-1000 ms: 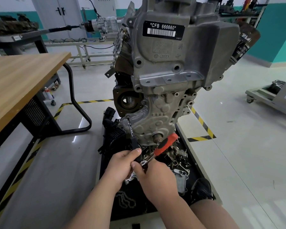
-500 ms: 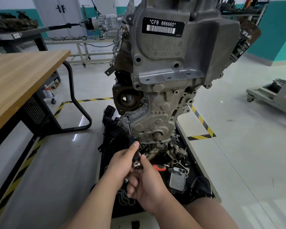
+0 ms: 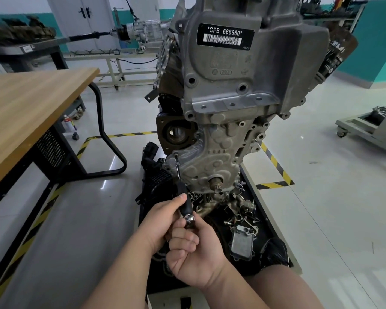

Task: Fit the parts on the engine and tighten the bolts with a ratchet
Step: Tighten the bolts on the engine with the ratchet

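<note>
Driver point(image 3: 183, 200), slim, black (chrome-capped), between left hand point(image 3: 158, 224) and right hand point(image 3: 198, 257).

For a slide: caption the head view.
Left hand grips a black extension bar set on the engine's lower cover; right hand holds the chrome ratchet head.
</note>
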The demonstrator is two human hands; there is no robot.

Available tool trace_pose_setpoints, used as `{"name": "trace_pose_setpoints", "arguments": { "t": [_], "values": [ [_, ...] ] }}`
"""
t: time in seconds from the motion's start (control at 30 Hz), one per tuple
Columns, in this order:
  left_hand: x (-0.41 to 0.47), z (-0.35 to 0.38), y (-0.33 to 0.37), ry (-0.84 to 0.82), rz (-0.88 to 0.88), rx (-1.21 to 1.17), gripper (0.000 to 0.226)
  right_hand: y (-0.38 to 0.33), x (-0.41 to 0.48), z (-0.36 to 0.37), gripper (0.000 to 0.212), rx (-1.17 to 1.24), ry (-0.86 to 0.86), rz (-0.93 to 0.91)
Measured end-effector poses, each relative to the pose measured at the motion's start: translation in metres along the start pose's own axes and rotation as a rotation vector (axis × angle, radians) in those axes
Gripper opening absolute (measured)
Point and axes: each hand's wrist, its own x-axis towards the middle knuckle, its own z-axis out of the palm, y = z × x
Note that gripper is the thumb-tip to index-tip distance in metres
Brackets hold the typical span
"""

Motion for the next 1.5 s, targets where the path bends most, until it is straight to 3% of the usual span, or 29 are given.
{"name": "trace_pose_setpoints", "arguments": {
  "t": [0.07,0.17,0.23,0.4,0.63,0.8,1.0,1.3,1.4,1.5],
  "values": [
    [0.0,0.003,-0.001,-0.008,0.017,0.004,0.082,0.0,0.001,-0.001,0.054,0.007,0.0,-0.005],
    [0.002,0.004,0.0,-0.007,0.012,0.001,0.044,-0.001,0.0,-0.002,0.055,-0.045,0.038,-0.027],
    [0.005,0.003,-0.002,0.005,0.008,-0.002,0.035,-0.002,-0.001,-0.001,0.056,-0.075,0.063,-0.04],
    [0.005,0.006,-0.002,0.024,0.014,0.028,0.036,-0.003,-0.002,0.0,0.058,-0.153,0.125,-0.067],
    [0.003,0.003,-0.002,0.052,0.023,0.13,0.038,-0.002,0.002,-0.002,0.059,-0.45,0.259,-0.196],
    [0.002,0.002,-0.001,0.073,0.037,0.172,0.039,-0.001,0.005,-0.009,0.063,-0.925,0.457,-0.398],
    [0.002,0.004,0.0,0.07,0.019,0.185,0.049,-0.008,0.003,-0.014,0.049,-1.324,0.644,-0.584],
    [0.0,0.005,0.0,0.082,-0.003,0.18,0.035,-0.015,0.0,-0.016,0.044,-1.992,0.791,-0.684],
    [0.002,0.005,-0.001,0.088,-0.003,0.179,0.035,-0.016,0.001,-0.017,0.041,-1.951,0.763,-0.67],
    [0.003,0.005,-0.003,0.102,-0.006,0.172,0.039,-0.015,0.002,-0.02,0.039,-1.655,0.656,-0.641]
  ]
}}
